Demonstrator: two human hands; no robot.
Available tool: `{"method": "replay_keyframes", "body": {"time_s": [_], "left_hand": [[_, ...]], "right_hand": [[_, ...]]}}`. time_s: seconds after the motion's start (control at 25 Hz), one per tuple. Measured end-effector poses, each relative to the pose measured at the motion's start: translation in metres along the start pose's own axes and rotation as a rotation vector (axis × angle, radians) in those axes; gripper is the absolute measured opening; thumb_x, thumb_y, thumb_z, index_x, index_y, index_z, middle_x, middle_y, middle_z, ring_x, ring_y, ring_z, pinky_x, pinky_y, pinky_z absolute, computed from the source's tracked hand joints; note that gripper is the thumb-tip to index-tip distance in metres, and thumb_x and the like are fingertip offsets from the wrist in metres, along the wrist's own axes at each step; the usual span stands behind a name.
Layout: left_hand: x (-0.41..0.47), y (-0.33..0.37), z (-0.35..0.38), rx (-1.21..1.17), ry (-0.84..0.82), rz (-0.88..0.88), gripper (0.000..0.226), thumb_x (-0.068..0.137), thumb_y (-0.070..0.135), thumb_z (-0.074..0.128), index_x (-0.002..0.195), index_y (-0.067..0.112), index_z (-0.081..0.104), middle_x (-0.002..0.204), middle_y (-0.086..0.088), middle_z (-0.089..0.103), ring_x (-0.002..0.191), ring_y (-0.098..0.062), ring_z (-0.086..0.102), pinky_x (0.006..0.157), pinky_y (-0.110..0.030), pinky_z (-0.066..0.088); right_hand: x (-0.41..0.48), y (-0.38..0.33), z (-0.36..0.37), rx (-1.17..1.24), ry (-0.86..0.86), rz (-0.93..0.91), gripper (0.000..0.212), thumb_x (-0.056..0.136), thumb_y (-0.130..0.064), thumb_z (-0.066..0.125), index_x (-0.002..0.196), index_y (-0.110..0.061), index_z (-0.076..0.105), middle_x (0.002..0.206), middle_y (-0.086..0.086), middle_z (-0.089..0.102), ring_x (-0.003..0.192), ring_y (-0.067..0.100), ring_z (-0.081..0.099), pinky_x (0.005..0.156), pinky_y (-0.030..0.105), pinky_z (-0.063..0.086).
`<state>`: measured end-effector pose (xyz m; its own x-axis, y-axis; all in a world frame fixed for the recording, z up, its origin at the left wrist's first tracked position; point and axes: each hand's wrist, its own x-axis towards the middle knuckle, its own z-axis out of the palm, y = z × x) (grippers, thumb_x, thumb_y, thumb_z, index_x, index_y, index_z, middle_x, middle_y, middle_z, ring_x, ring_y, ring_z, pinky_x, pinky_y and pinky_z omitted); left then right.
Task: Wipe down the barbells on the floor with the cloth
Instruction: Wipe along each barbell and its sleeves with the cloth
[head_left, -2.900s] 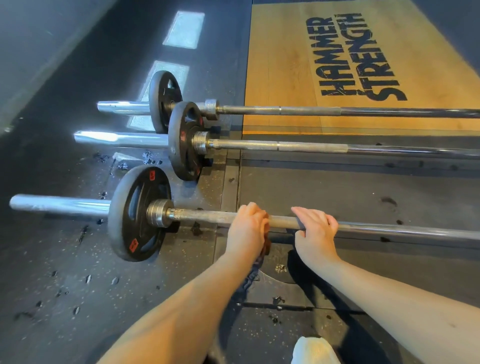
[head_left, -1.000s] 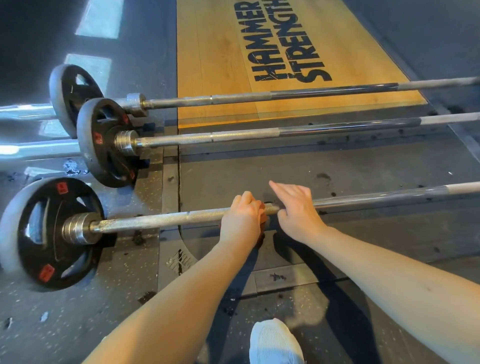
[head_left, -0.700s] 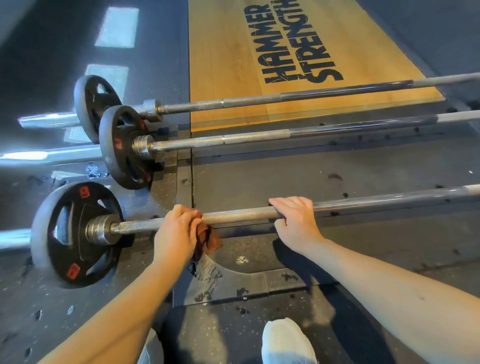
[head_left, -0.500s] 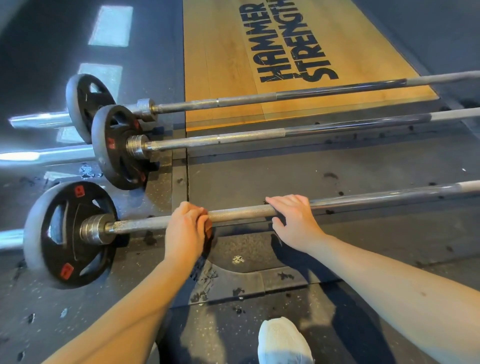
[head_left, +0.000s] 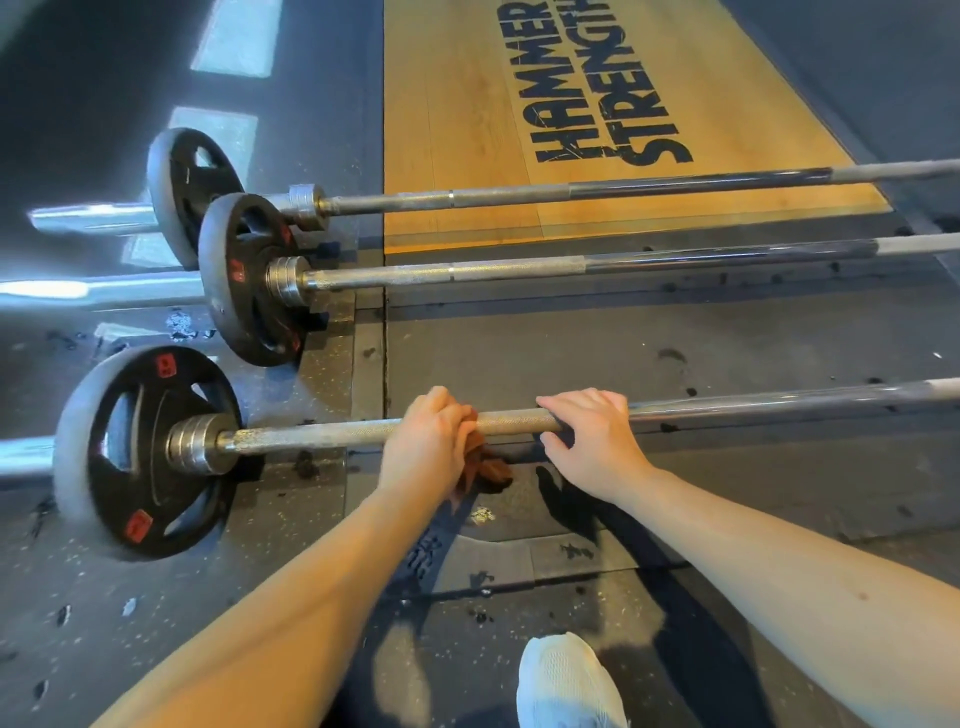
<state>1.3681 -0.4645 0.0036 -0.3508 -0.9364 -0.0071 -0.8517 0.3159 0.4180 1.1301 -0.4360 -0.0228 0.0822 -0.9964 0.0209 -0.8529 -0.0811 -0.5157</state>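
L hand (head_left: 426, 447) w/ cloth (head_left: 488, 467) on barbell (head_left: 311, 434) | platform (head_left: 457, 104) – "HAMMER STRENGTH"

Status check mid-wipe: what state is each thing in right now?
Left hand, grips cloth around near barbell.
Right hand, holds near barbell, right of cloth.
Cloth, bunched on the bar, tail hanging below.
Near barbell, on floor, plate on its left end.
Middle barbell, on floor, no hand on it.
Far barbell, on floor, no hand on it.
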Motion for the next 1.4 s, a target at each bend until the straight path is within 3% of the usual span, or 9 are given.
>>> {"method": "replay_keyframes", "body": {"time_s": [0.12,0.28,0.44,0.6,0.72,0.92,1.04,1.2,1.4], "left_hand": [[-0.034,-0.072,-0.034,0.018,0.097,-0.158,0.026,0.099,0.033,0.056,0.122,0.025,0.067,0.114,0.010,0.052,0.105,-0.008,0.055,0.093,-0.032,0.053],[-0.062,-0.148,-0.075,0.053,0.169,-0.396,0.024,0.099,0.027,0.058,0.118,0.020,0.071,0.113,0.007,0.054,0.103,-0.013,0.060,0.098,-0.040,0.054],[-0.053,-0.108,-0.060,-0.019,0.211,-0.405,0.022,0.098,0.026,0.056,0.113,0.017,0.070,0.111,0.005,0.055,0.100,-0.011,0.059,0.095,-0.028,0.050],[-0.035,-0.053,-0.028,-0.160,0.124,-0.282,0.014,0.099,0.021,0.059,0.106,0.017,0.071,0.110,-0.002,0.060,0.099,-0.018,0.059,0.088,-0.036,0.053],[-0.049,-0.089,-0.041,-0.103,0.130,-0.274,0.028,0.101,0.029,0.058,0.126,0.022,0.066,0.119,0.009,0.054,0.106,-0.004,0.055,0.102,-0.027,0.049],[-0.066,-0.158,-0.079,-0.004,0.261,-0.521,0.025,0.102,0.029,0.055,0.118,0.018,0.071,0.114,0.007,0.054,0.098,-0.005,0.056,0.099,-0.032,0.052],[-0.056,-0.127,-0.074,0.016,0.244,-0.509,0.015,0.099,0.025,0.058,0.106,0.018,0.071,0.109,0.000,0.058,0.099,-0.018,0.061,0.091,-0.036,0.054],[-0.031,-0.053,-0.041,-0.117,0.075,-0.281,0.013,0.099,0.024,0.058,0.103,0.018,0.070,0.110,-0.003,0.060,0.097,-0.019,0.060,0.085,-0.034,0.052],[-0.001,0.009,-0.010,-0.238,0.016,-0.175,0.016,0.100,0.025,0.055,0.097,0.018,0.068,0.105,0.000,0.060,0.086,-0.012,0.054,0.072,-0.025,0.041]], "right_hand": [[0.004,-0.008,0.002,-0.097,-0.023,0.007,0.046,0.094,-0.049,0.065,0.133,-0.025,0.065,0.128,-0.012,0.063,0.123,0.015,0.050,0.109,0.039,0.025],[0.015,-0.039,0.021,-0.060,-0.059,-0.051,0.050,0.092,-0.052,0.067,0.134,-0.024,0.064,0.131,-0.010,0.063,0.124,0.016,0.051,0.109,0.040,0.028],[0.018,-0.071,0.046,-0.039,-0.074,-0.082,0.051,0.094,-0.044,0.067,0.140,-0.023,0.060,0.133,-0.008,0.062,0.125,0.017,0.051,0.111,0.042,0.029],[0.020,-0.084,0.060,-0.036,-0.029,-0.102,0.047,0.092,-0.034,0.070,0.137,-0.023,0.063,0.126,-0.009,0.064,0.121,0.018,0.054,0.108,0.040,0.029],[0.021,-0.083,0.061,-0.013,-0.016,-0.086,0.045,0.092,-0.029,0.072,0.136,-0.024,0.065,0.124,-0.009,0.065,0.119,0.018,0.055,0.108,0.041,0.030],[0.023,-0.085,0.060,0.001,-0.047,-0.101,0.044,0.094,-0.026,0.069,0.137,-0.025,0.063,0.124,-0.008,0.065,0.119,0.019,0.055,0.110,0.043,0.032],[0.027,-0.088,0.051,0.003,-0.146,-0.093,0.046,0.100,-0.026,0.060,0.145,-0.026,0.054,0.133,-0.008,0.061,0.126,0.017,0.050,0.115,0.041,0.028],[0.034,-0.079,0.019,0.005,-0.250,-0.109,0.063,0.099,-0.032,0.062,0.157,-0.027,0.037,0.150,-0.007,0.050,0.138,0.016,0.044,0.118,0.040,0.031],[0.054,-0.013,-0.048,-0.189,-0.706,0.071,0.076,0.100,-0.049,0.057,0.162,-0.038,0.014,0.165,-0.008,0.029,0.147,0.018,0.035,0.117,0.040,0.033]]}}
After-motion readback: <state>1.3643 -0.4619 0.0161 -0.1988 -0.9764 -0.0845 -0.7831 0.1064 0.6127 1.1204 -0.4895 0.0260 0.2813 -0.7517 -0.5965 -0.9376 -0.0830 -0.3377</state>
